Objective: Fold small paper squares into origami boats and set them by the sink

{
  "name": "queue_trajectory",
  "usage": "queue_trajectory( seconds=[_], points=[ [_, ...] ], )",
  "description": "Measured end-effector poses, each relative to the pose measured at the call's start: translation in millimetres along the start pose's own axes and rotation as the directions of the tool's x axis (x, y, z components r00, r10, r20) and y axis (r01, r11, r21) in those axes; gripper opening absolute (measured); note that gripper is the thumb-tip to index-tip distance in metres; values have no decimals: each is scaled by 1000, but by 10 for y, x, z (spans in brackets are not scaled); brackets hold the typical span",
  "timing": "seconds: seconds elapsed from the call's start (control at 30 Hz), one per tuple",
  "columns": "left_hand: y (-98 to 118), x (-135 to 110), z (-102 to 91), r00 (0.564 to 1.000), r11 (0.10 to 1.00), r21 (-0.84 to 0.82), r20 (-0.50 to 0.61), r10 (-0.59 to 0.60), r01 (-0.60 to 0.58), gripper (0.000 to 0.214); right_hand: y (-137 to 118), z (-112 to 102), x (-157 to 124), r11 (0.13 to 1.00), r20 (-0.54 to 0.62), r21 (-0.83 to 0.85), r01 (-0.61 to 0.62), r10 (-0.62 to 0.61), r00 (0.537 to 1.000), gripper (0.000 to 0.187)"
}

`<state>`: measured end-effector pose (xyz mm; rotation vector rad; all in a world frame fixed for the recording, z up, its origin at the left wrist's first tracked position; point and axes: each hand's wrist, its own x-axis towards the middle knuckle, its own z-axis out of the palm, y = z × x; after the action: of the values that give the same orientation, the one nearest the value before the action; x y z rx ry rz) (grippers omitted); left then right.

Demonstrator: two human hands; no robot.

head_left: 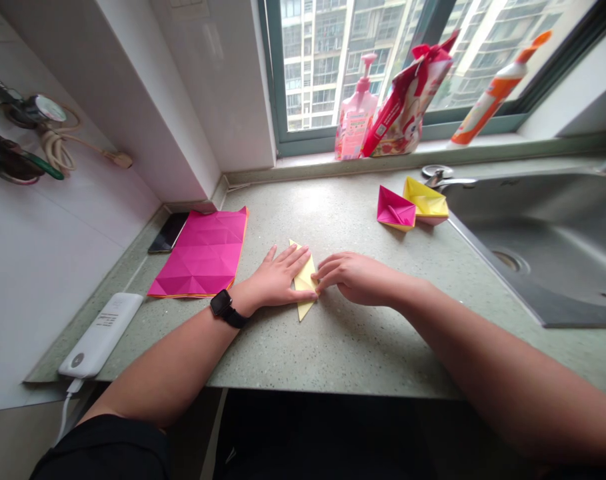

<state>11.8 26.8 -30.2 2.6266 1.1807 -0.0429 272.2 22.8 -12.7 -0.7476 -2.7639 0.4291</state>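
Observation:
A folded yellow paper point(304, 280) lies on the speckled grey countertop point(333, 340) in front of me. My left hand point(275, 279), with a black watch on the wrist, lies flat on the paper with its fingers stretched out. My right hand point(355, 277) rests at the paper's right edge, fingers curled and fingertips pressing on the fold. A stack of pink creased paper sheets point(203, 253) lies to the left. A pink paper boat point(395, 209) and a yellow paper boat point(427, 201) stand at the back right.
A steel sink point(543, 247) with a tap point(440, 177) fills the right side. On the windowsill stand a pink pump bottle point(357, 117), a red bag point(407, 100) and an orange bottle point(497, 90). A phone point(169, 232) and a white power bank point(101, 333) lie at the left.

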Motion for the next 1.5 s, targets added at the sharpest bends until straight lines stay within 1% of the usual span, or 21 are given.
queue_trajectory(
  seconds=[0.07,0.23,0.33,0.47,0.57,0.67,0.73,0.8,0.9,1.0,1.07,1.13,1.2,1.23,1.27,1.3,1.33,1.37,1.4,1.43,1.5],
  points=[
    [4,-1,-7,1000,1000,2,9,-5,5,108,-19,-4,-2,1000,-5,-6,-11,11,1000,69],
    [9,-6,4,1000,1000,-10,-4,-3,3,109,-50,-21,-3,997,37,-79,-13,16,999,60],
    [20,-18,15,1000,1000,-9,-25,11,-11,104,-39,-20,0,996,47,-85,-3,7,999,61],
    [32,-59,-21,999,999,9,-3,42,-42,97,14,3,-8,1000,28,-29,-1,2,1000,62],
    [19,-113,-65,997,997,1,19,80,-80,98,68,20,-17,999,2,45,-20,20,1000,61],
    [0,-177,-92,990,990,-21,10,142,-142,99,116,27,-9,991,-40,116,-59,64,997,61],
    [0,-217,-99,981,981,-37,-1,193,-193,93,146,31,5,985,-75,139,-103,115,991,59],
    [15,-247,-102,972,971,-46,-7,234,-234,79,174,40,19,979,-105,133,-152,166,981,53],
    [51,-273,-104,969,968,-41,16,248,-247,60,211,63,31,972,-137,82,-220,230,963,44],
    [67,-280,-107,970,970,-51,47,238,-236,54,229,94,32,960,-185,31,-279,280,942,40],
    [55,-275,-113,967,966,-74,45,251,-248,53,229,113,29,958,-215,15,-287,283,935,40],
    [26,-261,-126,965,958,-124,-4,261,-260,51,224,131,24,963,-236,5,-269,263,936,41],
    [-20,-238,-143,968,951,-201,-138,211,-236,48,217,147,18,971,-247,-5,-240,232,941,40],
    [-47,-224,-151,961,949,-241,-232,147,-204,46,214,154,15,974,-251,-9,-224,215,944,39],
    [-76,-211,-158,944,948,-276,-324,64,-160,44,211,160,14,978,-252,-13,-208,198,947,38],
    [-104,-199,-162,918,947,-302,-396,-21,-109,42,207,166,13,981,-251,-17,-194,184,950,37],
    [-130,-189,-163,893,947,-317,-440,-93,-58,40,203,169,13,983,-250,-21,-184,173,953,36],
    [-151,-182,-161,878,947,-322,-457,-142,-15,37,198,171,14,983,-249,-27,-182,170,954,34],
    [-166,-176,-156,874,947,-320,-457,-168,15,34,192,171,15,981,-251,-33,-189,175,952,30],
    [-173,-173,-149,879,949,-314,-445,-172,26,31,185,169,17,978,-255,-35,-204,189,948,25],
    [-164,-168,-131,897,953,-304,-420,-139,5,23,167,159,20,970,-265,-24,-243,228,937,18]
  ],
)
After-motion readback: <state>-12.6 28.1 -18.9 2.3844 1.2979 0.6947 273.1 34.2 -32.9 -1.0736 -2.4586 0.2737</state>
